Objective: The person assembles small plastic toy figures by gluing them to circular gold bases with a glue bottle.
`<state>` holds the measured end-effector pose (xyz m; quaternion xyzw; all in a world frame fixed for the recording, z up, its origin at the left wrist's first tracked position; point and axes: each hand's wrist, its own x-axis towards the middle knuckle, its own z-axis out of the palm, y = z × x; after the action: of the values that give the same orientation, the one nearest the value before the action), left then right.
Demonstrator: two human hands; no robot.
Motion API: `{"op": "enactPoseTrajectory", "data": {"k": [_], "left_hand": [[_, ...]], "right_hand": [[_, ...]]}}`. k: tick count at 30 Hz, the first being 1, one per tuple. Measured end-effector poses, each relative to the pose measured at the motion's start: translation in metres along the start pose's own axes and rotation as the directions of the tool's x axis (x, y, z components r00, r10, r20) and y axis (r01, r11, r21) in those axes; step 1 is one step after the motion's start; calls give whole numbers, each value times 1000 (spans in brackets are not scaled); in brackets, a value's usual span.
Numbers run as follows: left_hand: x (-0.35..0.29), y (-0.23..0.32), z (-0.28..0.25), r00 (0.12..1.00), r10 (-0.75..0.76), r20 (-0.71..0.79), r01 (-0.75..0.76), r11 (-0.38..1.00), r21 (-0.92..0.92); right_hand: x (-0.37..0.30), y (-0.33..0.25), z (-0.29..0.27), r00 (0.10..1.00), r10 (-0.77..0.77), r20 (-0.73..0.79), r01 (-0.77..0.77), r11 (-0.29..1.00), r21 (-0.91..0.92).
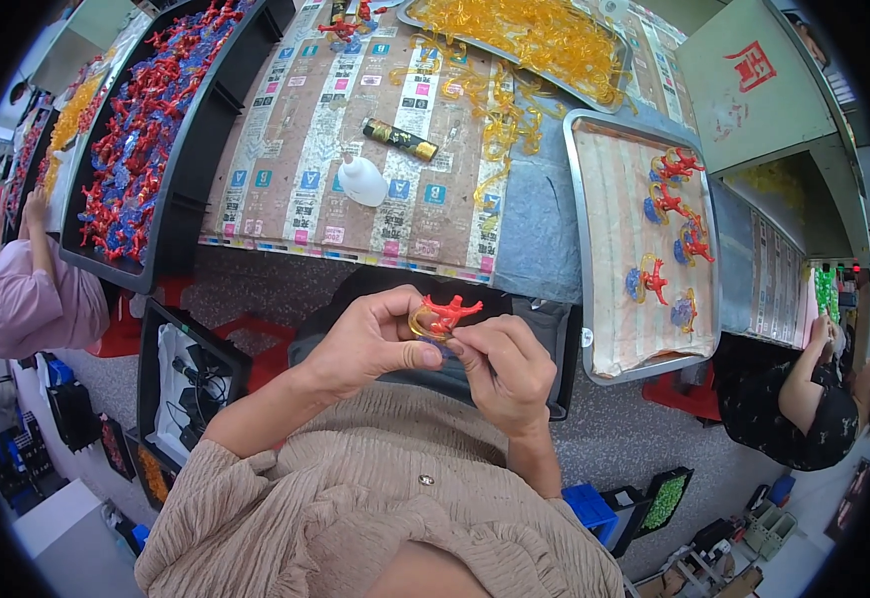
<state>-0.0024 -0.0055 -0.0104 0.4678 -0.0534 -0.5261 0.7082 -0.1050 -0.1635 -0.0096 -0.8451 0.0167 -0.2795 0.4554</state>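
A small red toy figurine [448,313], with a clear yellow piece curving round its side and some blue at its base, is held above my lap, in front of the table edge. My left hand [355,344] grips it from the left, thumb and fingers closed about it. From the right, my right hand [507,369] pinches at its lower side, fingertips pressed together; what lies between those fingertips is too small to make out. Similar red figurines with blue bases [666,203] stand in a metal-rimmed tray [597,249] to the right.
Loose clear yellow pieces [525,40] heap on a far tray and spill onto the table [266,130]. A white squeeze bottle [362,181] and a black-gold cylinder [400,139] lie there. A black crate [178,149] of red and blue parts stands left. Other people [794,399] sit both sides.
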Motion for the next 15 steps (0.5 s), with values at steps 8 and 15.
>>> {"op": "enactPoseTrajectory", "data": {"k": [8,15], "left_hand": [[1,0,3,1000,-10,1,10,1000,-30],[2,-1,2,1000,30,-3,-29,998,62]], "right_hand": [[-3,5,4,999,-18,-49,19,1000,23],[-7,6,6,998,7,-70,-5,1000,25]]}}
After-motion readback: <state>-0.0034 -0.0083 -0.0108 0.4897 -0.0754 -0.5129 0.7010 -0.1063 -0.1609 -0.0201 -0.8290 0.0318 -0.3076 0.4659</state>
